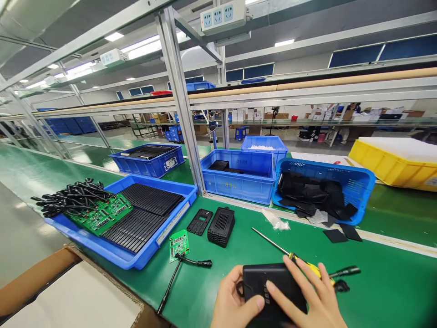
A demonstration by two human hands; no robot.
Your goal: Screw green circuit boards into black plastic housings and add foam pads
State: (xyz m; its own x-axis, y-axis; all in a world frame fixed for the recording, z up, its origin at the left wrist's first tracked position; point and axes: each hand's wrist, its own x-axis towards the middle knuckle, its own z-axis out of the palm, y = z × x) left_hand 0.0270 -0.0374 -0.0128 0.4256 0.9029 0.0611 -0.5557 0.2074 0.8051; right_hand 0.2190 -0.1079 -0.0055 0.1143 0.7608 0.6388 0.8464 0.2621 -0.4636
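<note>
My left hand (235, 300) is closed around the left side of a black plastic case (252, 275), its thumb on the face. A row of display digits shows on the case. My right hand (312, 291) lies over the right part with fingers stretched and spread, one tip touching beside the digits. Just beyond is a yellow-handled screwdriver (273, 240), its handle partly hidden by my right hand. A black cable connector (346, 271) sticks out to the right. Nearby lie a green circuit board (179, 243) with black cables, a stack of black covers (221, 228) and a single black cover plate (200, 222).
A blue tray (136, 260) at left holds black slotted parts, green boards and cables. Behind are blue bins (239, 189), a blue basket (368, 182) of black pieces and a yellow bin (392, 166). A metal post (179, 91) rises mid-bench; a cardboard box (85, 296) stands front left.
</note>
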